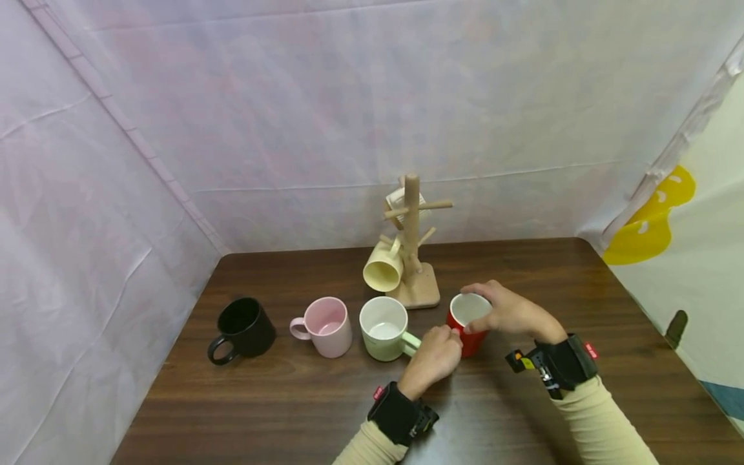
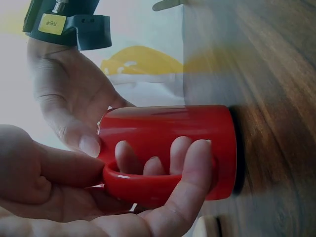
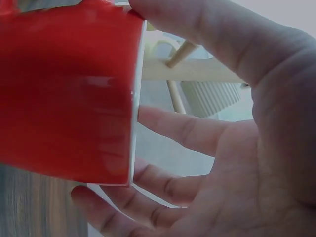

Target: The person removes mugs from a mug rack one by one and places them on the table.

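A red mug (image 1: 473, 345) with a white inside stands upright at the right of the row, its handle toward the person. My left hand (image 1: 437, 356) holds that handle. In the left wrist view, fingers pass through the handle loop of the red mug (image 2: 168, 121) and the thumb lies on the handle's upper end. From the right, my right hand (image 1: 514, 311) grips the mug's rim between thumb and fingers. The right wrist view has the fingers spread along the far side of the rim, with the red mug's wall (image 3: 69, 98) close up.
Beside the left hand is a light green mug (image 1: 380, 349), then a pink mug (image 1: 332, 336) and a black mug (image 1: 251, 330). Behind them stands a wooden mug tree (image 1: 411, 226) with a pale yellow mug (image 1: 382, 271) and a white ribbed mug (image 1: 396, 199) hanging on it.
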### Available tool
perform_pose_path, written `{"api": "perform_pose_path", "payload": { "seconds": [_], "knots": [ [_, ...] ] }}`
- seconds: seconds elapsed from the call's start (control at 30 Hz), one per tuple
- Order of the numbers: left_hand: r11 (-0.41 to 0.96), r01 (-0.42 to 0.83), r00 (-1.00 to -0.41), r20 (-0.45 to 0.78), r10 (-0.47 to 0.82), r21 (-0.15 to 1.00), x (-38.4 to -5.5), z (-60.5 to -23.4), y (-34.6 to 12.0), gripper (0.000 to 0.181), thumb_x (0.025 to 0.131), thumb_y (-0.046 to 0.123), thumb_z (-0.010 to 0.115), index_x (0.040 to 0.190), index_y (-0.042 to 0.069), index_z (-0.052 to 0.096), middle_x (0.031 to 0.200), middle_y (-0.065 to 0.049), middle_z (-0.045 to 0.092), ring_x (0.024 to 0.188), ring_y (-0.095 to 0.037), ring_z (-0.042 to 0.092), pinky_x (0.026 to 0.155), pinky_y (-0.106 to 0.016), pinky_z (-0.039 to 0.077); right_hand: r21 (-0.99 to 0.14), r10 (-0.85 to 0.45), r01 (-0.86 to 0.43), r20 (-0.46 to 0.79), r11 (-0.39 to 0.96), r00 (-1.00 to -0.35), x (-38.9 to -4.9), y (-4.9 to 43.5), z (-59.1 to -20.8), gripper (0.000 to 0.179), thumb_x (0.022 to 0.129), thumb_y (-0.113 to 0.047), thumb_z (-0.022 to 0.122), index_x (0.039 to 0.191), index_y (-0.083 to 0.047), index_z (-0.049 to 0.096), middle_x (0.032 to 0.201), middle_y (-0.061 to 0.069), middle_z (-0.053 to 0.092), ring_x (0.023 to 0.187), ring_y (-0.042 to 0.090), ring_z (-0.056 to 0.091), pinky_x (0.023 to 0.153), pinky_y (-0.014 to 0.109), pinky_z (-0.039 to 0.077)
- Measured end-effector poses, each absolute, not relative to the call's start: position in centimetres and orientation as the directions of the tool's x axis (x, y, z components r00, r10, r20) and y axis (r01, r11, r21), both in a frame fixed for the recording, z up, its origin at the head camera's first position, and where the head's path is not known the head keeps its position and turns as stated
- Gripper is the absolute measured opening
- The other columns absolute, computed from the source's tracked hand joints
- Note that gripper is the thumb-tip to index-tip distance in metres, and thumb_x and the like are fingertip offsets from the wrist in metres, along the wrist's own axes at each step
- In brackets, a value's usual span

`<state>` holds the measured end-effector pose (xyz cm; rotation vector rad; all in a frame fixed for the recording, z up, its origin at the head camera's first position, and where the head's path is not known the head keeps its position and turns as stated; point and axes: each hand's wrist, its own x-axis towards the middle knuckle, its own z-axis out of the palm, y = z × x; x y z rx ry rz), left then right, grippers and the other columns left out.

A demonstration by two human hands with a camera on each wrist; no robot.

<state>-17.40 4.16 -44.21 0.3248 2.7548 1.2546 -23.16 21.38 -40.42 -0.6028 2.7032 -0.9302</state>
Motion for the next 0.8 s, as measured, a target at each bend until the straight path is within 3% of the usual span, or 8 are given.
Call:
{"api": "perform_pose_path", "payload": {
  "seconds": [0.6,0.8],
  "knots": [
    [0.667,0.182,-0.967,0.009,0.255,0.723,-16.92,-43.96,3.88,0.032,0.093,0.015,0.047,0.063,0.005,0.055,0.057,-0.005,0.049,0.053,-0.019,0.046,0.048,-0.029,0.037,-0.605,-0.453,-0.334,-0.05,0.723,-0.89,-22.85,21.27,-40.7,0.072,0.064,-0.031,0.082,0.126,-0.006,0.055,0.108,0.021,0.05,0.087,0.03,0.053,0.066,0.039,0.051],
    [0.685,0.197,-0.961,0.001,0.275,0.701,-16.86,-43.79,3.66,0.031,0.092,0.015,0.048,0.064,0.005,0.057,0.058,-0.007,0.054,0.054,-0.02,0.051,0.049,-0.031,0.041,-0.591,-0.461,-0.35,-0.043,0.727,-0.886,-22.79,21.26,-40.73,0.071,0.064,-0.032,0.082,0.125,-0.008,0.056,0.107,0.02,0.05,0.087,0.031,0.054,0.066,0.04,0.051]
  ]
}}
